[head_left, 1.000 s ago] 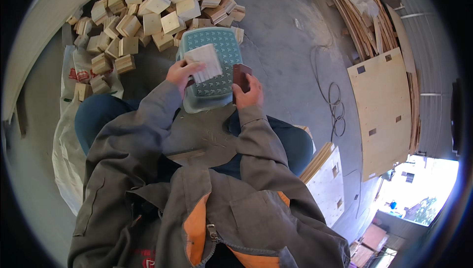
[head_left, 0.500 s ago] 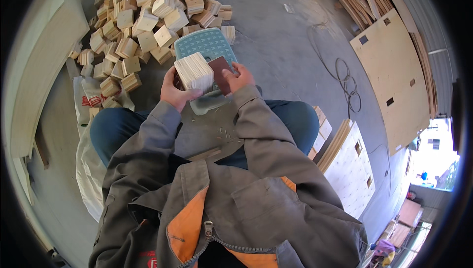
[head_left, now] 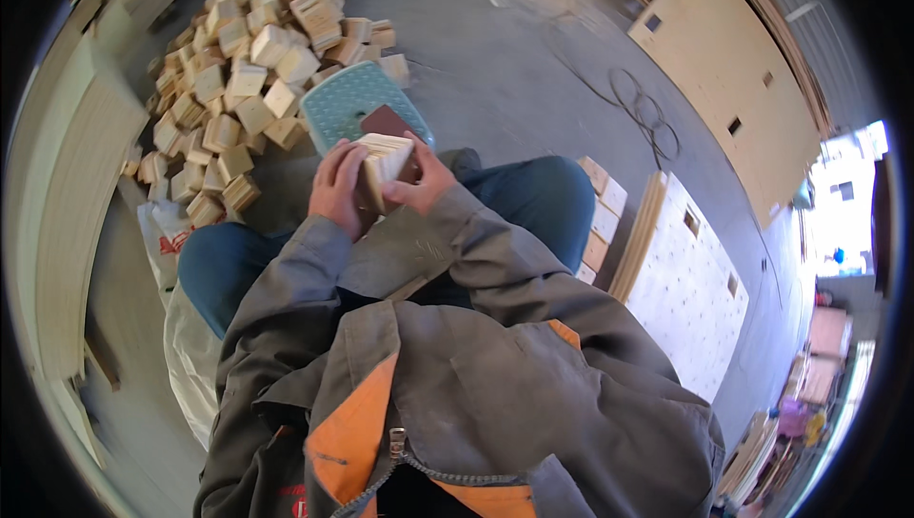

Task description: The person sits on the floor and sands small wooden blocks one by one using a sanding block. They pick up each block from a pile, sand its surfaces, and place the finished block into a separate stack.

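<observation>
With the held block as the clock's hub, a white sack (head_left: 188,337) lies toward 7 to 8 o'clock, partly covered by the left knee and sleeve. The pile of wooden blocks (head_left: 238,89) is at 10 o'clock; its lower layers are buried from sight. The left hand (head_left: 335,189) grasps a layered wooden block (head_left: 381,164), fingers bent along its left side, thumb hidden. At 11 o'clock, beyond the hands, is a blue-green stool (head_left: 331,118), its near edge covered by them. A reddish-brown pad (head_left: 387,121) shows behind the block, its lower part masked; whether they touch cannot be told. The right hand (head_left: 430,183) grips the pad, its thumb at the block's right side and most fingers out of sight. Stacked blocks (head_left: 600,223) sit near 3 o'clock, partly behind the right knee. Between 2 and 3, a cable (head_left: 640,113) blurs toward its far end, and a slotted panel (head_left: 733,51) stands beyond.
</observation>
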Tool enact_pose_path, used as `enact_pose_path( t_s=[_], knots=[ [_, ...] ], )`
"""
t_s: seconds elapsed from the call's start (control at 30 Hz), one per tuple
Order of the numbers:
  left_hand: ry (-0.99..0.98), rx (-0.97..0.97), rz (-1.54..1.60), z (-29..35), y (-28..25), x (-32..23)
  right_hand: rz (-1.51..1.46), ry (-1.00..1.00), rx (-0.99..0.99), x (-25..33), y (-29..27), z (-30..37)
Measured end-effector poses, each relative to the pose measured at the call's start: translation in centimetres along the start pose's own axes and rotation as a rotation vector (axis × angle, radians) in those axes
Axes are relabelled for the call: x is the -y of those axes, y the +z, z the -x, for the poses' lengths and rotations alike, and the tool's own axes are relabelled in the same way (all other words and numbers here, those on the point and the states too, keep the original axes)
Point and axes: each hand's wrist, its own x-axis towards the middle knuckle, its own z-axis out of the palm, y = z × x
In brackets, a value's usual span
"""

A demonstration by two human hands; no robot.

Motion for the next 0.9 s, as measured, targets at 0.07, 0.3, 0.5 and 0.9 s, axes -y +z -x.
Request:
enact_pose_path(
  t_s=[0.07, 0.3, 0.5, 0.9],
  knots=[
    [0.0, -0.001, -0.03, 0.8, 0.5, 1.4, 0.146, 0.015, -0.053, 0.7, 0.7, 1.0],
    [0.043, -0.023, -0.141, 2.0, 3.3, 2.8, 0.351, 0.025, -0.178, -0.2, 1.9, 1.6],
    [0.001, 0.058, -0.056, 1.1, 2.3, 0.3, 0.379, 0.044, -0.295, 0.2, 2.1, 1.9],
    [-0.406, 0.138, 0.117, 4.1, 4.7, 8.6, -0.735, -0.239, -0.683, 10.8, -13.0, 6.4]
  ],
)
